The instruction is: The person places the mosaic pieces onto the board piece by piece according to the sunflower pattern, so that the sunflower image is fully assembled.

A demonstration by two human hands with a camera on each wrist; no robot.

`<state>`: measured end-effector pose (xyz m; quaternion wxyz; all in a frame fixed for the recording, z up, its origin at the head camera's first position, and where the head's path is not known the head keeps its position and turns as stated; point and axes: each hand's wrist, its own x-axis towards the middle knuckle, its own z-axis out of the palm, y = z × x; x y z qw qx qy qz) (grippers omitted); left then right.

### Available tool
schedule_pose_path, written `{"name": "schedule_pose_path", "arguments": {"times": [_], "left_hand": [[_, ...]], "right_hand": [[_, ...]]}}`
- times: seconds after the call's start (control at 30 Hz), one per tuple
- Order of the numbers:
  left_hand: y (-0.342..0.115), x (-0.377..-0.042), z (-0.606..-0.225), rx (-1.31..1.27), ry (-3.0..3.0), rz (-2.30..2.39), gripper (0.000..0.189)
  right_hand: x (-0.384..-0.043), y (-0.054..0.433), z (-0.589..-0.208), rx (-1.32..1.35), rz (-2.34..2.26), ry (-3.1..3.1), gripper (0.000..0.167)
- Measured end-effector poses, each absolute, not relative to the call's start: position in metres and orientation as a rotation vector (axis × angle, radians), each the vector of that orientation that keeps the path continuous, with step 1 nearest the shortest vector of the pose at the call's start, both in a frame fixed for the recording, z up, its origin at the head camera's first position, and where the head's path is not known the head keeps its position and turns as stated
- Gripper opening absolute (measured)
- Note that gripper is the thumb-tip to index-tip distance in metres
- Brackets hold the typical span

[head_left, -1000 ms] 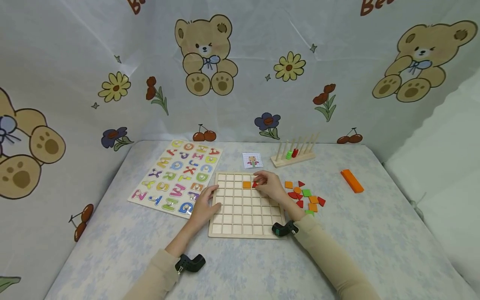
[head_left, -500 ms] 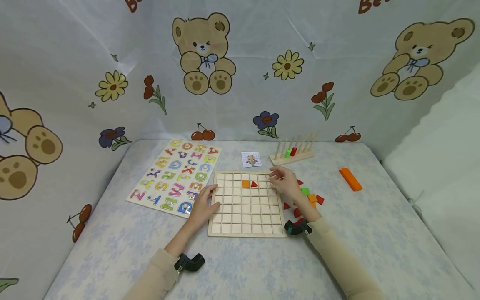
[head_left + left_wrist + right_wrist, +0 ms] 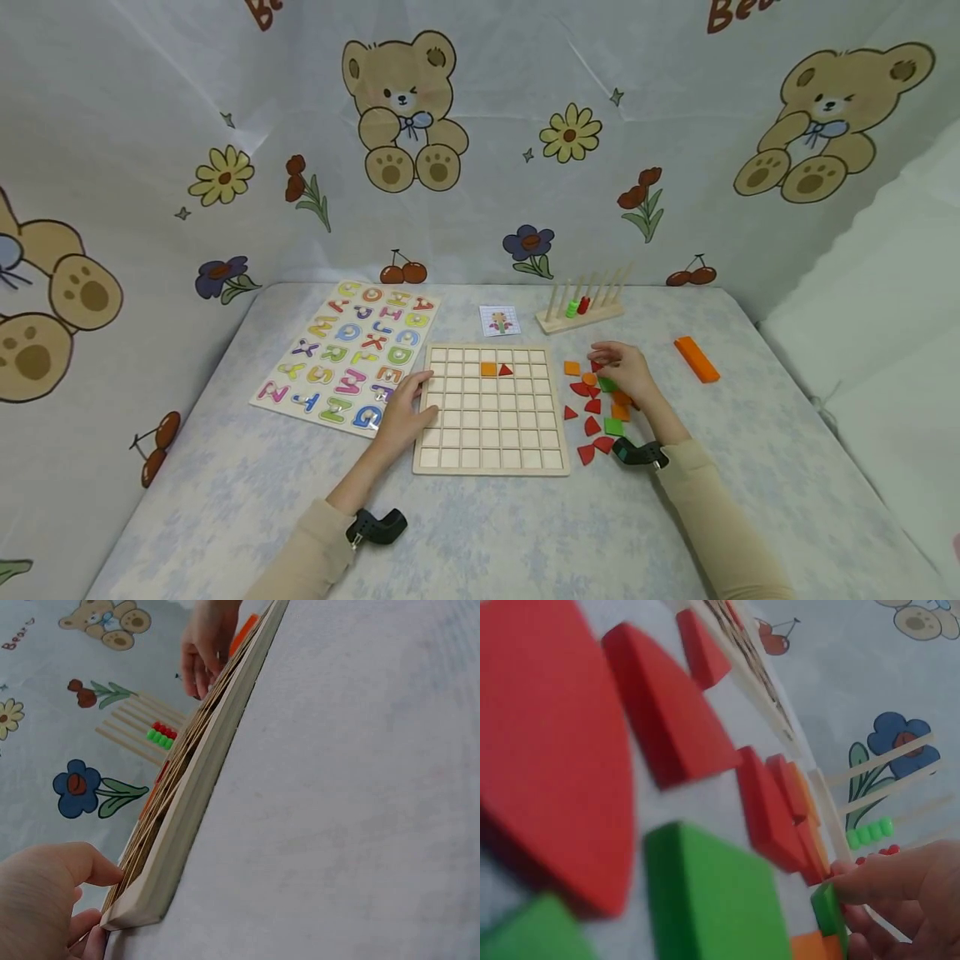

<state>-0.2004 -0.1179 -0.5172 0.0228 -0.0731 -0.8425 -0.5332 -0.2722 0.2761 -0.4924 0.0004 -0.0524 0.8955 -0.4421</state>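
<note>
Right hand away from the gridded board, red triangle lying in a cell.

Its fingers bend down among the loose pieces, one at the edge of a green square; whether it grips anything, I cannot tell. The left hand rests extended against the board's left rim, probably steadying it. A second ago the right hand was at the triangle; now that piece lies uncovered just right of the orange square, so its placing looks finished. Farther out on the bench, beyond the board, are a picture card and a peg rack.
</note>
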Motion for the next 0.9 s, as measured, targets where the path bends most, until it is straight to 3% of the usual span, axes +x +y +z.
{"name": "schedule_pose_path", "arguments": {"times": [0.43, 0.9], "left_hand": [[-0.119, -0.201, -0.519, -0.242, -2.587, -1.655, 0.059], [-0.119, -0.201, -0.518, -0.248, -2.577, -1.690, 0.059]], "right_hand": [[-0.274, 0.265, -0.491, -0.207, -1.431, 2.886, 0.041], [-0.280, 0.119, -0.480, -0.662, -1.513, 2.641, 0.038]]}}
